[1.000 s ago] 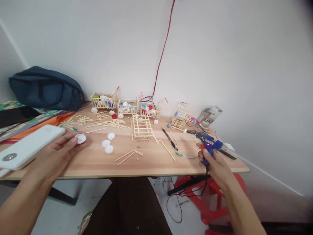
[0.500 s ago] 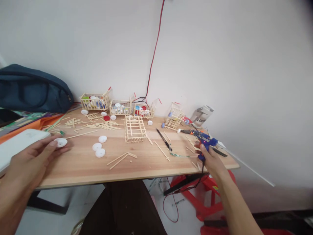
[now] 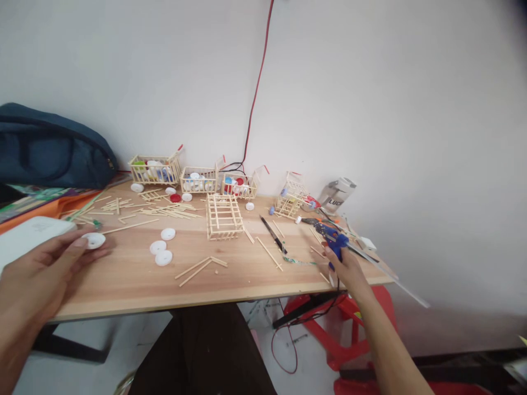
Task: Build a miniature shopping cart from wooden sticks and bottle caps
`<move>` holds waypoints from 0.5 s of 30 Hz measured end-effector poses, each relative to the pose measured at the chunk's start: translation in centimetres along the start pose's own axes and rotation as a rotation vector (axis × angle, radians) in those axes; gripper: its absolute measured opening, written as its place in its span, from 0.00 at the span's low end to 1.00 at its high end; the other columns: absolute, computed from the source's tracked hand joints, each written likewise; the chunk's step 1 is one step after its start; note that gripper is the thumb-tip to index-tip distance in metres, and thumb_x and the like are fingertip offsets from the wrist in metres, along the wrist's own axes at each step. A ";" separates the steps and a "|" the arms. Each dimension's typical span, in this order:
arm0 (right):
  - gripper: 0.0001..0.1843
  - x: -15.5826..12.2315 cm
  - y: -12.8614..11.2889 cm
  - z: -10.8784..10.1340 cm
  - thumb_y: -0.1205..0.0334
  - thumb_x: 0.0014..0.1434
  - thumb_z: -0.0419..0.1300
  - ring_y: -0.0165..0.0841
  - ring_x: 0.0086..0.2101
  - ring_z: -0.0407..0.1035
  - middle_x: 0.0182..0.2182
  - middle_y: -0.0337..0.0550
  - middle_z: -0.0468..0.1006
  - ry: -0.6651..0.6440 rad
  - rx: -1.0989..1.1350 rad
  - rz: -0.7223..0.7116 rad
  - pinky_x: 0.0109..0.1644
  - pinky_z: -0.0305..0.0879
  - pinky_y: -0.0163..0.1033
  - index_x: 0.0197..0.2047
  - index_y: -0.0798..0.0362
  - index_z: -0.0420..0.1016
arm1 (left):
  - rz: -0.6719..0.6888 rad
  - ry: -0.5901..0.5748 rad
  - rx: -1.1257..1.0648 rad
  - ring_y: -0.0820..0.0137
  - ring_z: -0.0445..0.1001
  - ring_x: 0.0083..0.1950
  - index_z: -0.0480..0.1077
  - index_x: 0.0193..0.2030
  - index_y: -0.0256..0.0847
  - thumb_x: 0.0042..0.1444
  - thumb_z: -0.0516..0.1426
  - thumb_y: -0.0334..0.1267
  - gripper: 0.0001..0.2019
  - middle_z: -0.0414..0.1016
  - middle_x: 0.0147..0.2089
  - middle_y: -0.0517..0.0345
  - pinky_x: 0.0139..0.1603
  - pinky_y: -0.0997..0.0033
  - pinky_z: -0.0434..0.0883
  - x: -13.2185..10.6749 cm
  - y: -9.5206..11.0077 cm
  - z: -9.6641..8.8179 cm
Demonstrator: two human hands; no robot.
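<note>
Pinching a white disc (image 3: 94,240), left fingers (image 3: 76,249) point rightward; right fingers (image 3: 338,264) wrap a glue gun (image 3: 334,240).

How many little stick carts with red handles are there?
4: leftmost cart, second cart and third cart in a row by the wall; tipped cart farther right. None seems hidden.

Glue gun (image 3: 337,240) and sticks (image 3: 177,211) suggest a craft workspace.

Blue glue gun (image 3: 333,240), white discs (image 3: 94,241), tan carts (image 3: 176,171) (red handles (image 3: 180,147)), navy bag (image 3: 53,151), red stool (image 3: 338,357)
</note>
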State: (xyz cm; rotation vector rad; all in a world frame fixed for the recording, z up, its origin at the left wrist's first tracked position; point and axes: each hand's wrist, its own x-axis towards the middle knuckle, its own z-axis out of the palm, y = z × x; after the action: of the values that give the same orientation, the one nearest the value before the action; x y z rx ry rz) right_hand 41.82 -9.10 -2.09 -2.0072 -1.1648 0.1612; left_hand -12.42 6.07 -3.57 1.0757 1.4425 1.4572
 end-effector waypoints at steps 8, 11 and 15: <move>0.21 1.6 1.3 0.6 0.46 0.54 0.55 0.51 0.49 0.68 0.46 0.55 0.76 0.037 -0.177 -0.225 0.54 0.61 0.53 0.44 0.52 0.72 | -0.067 -0.018 -0.016 0.74 0.81 0.37 0.74 0.51 0.43 0.57 0.58 0.37 0.14 0.81 0.41 0.61 0.63 0.67 0.66 -0.6 1.4 0.6; 0.20 2.3 0.9 0.6 0.49 0.55 0.55 0.49 0.51 0.67 0.48 0.53 0.76 -0.017 -0.197 -0.295 0.58 0.59 0.52 0.46 0.51 0.73 | -0.081 -0.008 0.033 0.74 0.81 0.37 0.74 0.51 0.43 0.58 0.57 0.39 0.14 0.81 0.43 0.60 0.63 0.66 0.67 -0.4 1.3 0.5; 0.21 3.1 0.9 0.6 0.47 0.55 0.55 0.49 0.49 0.68 0.47 0.54 0.75 -0.069 -0.213 -0.312 0.55 0.61 0.52 0.46 0.51 0.73 | -0.098 -0.037 0.099 0.73 0.81 0.39 0.72 0.53 0.44 0.58 0.57 0.42 0.16 0.81 0.47 0.59 0.64 0.66 0.65 0.5 0.6 -0.1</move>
State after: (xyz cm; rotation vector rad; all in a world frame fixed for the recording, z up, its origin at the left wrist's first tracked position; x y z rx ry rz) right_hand 43.95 -6.57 -2.30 -1.9815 -1.5781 -0.0546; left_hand -12.64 6.48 -2.99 1.0714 1.5331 1.3026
